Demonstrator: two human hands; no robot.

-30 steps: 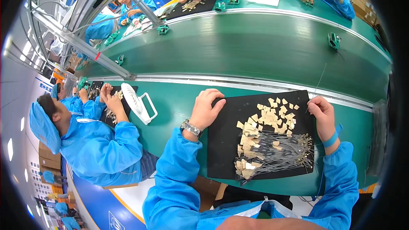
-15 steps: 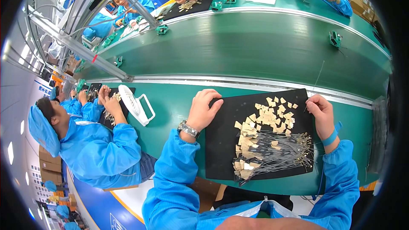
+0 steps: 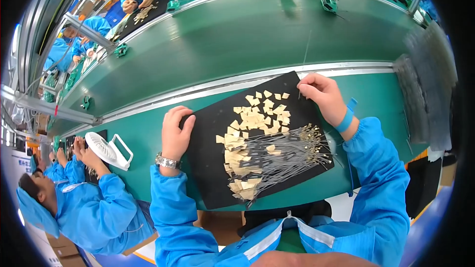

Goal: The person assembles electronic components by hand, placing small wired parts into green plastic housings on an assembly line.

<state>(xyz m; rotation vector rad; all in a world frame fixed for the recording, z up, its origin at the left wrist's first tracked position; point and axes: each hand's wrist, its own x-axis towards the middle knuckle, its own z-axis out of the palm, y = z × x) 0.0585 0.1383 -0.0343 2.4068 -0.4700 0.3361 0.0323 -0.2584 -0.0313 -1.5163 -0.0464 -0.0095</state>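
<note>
A black mat [image 3: 208, 178] lies on the green worktop in front of me. Across its lower right part spreads a bundle of thin grey cables [image 3: 282, 160], with small metallic ends at the right and dark flat ends at the left. Cream-coloured paper pieces [image 3: 253, 118] are scattered above the bundle and over its left end. My left hand [image 3: 175, 131] rests at the mat's upper left edge, thumb apart from the fingers, holding nothing. At the upper right corner my right hand [image 3: 319, 91] pinches a single thin cable [image 3: 308, 47], which points up over the conveyor.
A green conveyor belt [image 3: 237, 34] runs beyond the worktop's metal rail, carrying a green circuit-board part [image 3: 329, 4]. A white fan [image 3: 106, 151] stands at left, near a co-worker in blue [image 3: 99, 207]. Stacked translucent trays [image 3: 425, 84] stand at right. Other people work across the belt.
The view has swung to the right, so the mat and both hands appear farther left and tilted. My left hand stays at the mat's edge; the right keeps its pinch on the cable.
</note>
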